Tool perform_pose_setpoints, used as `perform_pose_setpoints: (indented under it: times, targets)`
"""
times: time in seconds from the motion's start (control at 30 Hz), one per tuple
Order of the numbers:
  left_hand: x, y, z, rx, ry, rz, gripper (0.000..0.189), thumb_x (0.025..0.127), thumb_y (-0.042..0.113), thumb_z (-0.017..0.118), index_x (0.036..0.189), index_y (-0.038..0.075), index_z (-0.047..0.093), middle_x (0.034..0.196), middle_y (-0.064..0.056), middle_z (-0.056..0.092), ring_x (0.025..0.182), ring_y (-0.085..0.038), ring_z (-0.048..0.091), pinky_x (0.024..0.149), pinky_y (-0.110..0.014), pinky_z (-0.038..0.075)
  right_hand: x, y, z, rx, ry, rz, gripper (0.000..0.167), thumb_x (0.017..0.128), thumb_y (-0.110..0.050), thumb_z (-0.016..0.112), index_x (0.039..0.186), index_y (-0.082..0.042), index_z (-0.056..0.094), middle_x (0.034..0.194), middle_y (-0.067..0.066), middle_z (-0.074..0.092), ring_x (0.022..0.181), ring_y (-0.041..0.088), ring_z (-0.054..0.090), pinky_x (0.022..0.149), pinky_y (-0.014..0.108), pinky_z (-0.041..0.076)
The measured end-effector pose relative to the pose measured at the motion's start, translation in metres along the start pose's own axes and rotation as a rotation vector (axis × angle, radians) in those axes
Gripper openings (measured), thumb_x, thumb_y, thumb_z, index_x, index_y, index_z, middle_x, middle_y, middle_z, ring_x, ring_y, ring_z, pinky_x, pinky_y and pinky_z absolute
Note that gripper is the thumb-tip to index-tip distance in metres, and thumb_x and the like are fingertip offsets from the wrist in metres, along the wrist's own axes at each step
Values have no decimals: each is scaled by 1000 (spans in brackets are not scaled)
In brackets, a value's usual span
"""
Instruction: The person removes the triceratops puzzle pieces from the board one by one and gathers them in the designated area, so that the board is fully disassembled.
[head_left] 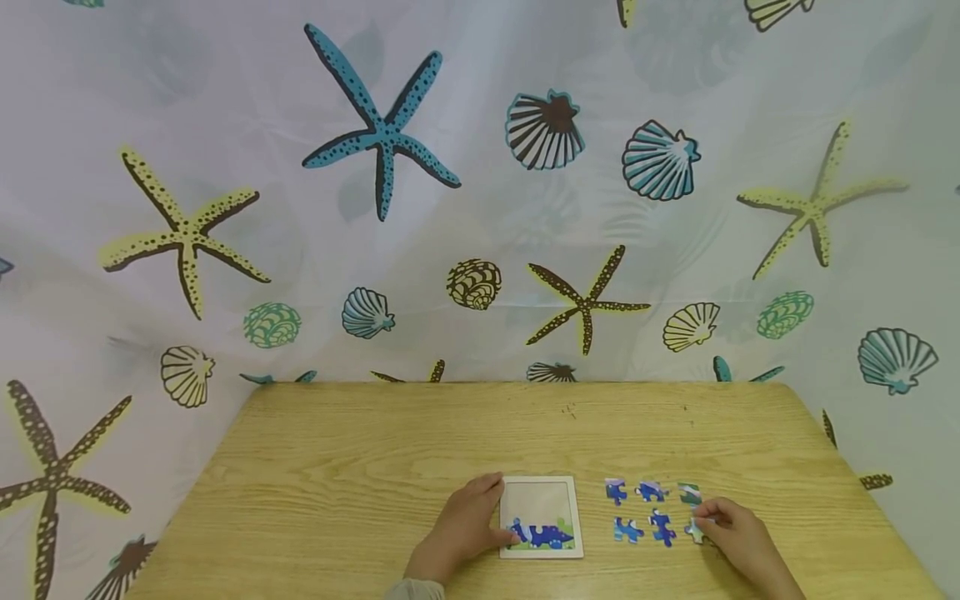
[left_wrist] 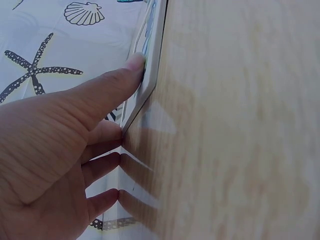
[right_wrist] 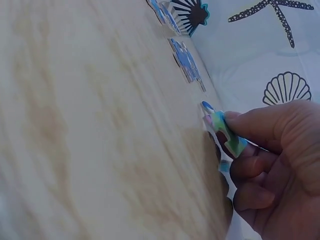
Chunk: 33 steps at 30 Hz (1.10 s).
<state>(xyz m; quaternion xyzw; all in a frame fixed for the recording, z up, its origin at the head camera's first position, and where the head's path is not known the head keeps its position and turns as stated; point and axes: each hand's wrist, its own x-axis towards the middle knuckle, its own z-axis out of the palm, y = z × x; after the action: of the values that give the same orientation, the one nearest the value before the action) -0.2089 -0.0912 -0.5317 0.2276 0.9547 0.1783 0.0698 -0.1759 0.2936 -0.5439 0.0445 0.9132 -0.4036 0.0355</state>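
A square puzzle tray (head_left: 577, 518) with a pale rim lies on the table, and joined pieces (head_left: 551, 537) in blue, purple and green fill its lower part. My left hand (head_left: 463, 527) grips the tray's left edge, the thumb pressed over the rim near the lower left corner and the fingers along the side. To the right, my right hand (head_left: 741, 537) pinches a green and light-blue puzzle piece (right_wrist: 229, 135) between thumb and fingers; the right wrist view shows it tilted up from the table. The fingers partly cover this piece.
Between the tray and my right hand lie loose puzzle pieces in two rows, among them a blue one (head_left: 662, 528) and a green-and-white one (head_left: 689, 493). A wooden table (head_left: 360, 467) carries everything. Behind and beside it hangs a cloth (head_left: 480, 217) printed with starfish and shells.
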Motion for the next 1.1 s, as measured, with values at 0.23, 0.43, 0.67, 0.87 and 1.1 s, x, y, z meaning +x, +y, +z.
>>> perform_pose_setpoints:
  times: [0.23,0.43,0.67,0.87,1.1]
  targets:
    - [-1,1,0,-3,-5,-2,81,77,46,74,135,-4,48,143,-14,44,131,-31,40,106,-46,36,1,1,0,-6,1,7,13,89,-12,64,97,-2,64,87,1,63,80,14,57,66,23,48]
    - [-2,1,0,-3,-7,-6,81,77,46,74,135,-4,48,143,-14,44,131,-31,40,106,-46,35,2,1,1,-23,6,-13,13,88,-11,65,96,-1,63,87,1,61,79,14,55,64,22,47]
    - [-1,2,-1,6,-2,-10,82,76,46,75,135,-4,48,143,-14,43,131,-31,40,106,-46,35,1,-1,-1,-36,6,-8,14,89,-12,65,98,-1,63,88,2,61,80,15,55,67,27,47]
    - [-1,2,-1,-4,-6,-13,82,76,46,75,135,-4,48,143,-14,43,132,-31,40,106,-47,36,1,-11,0,-30,37,-15,16,90,-15,64,99,-2,64,92,3,63,85,16,56,73,30,49]
    - [-1,0,1,0,0,-8,82,76,47,74,135,-4,48,143,-14,43,132,-31,39,106,-47,35,5,-35,16,48,23,-41,13,92,-15,62,100,-4,64,87,2,61,75,11,52,64,21,46]
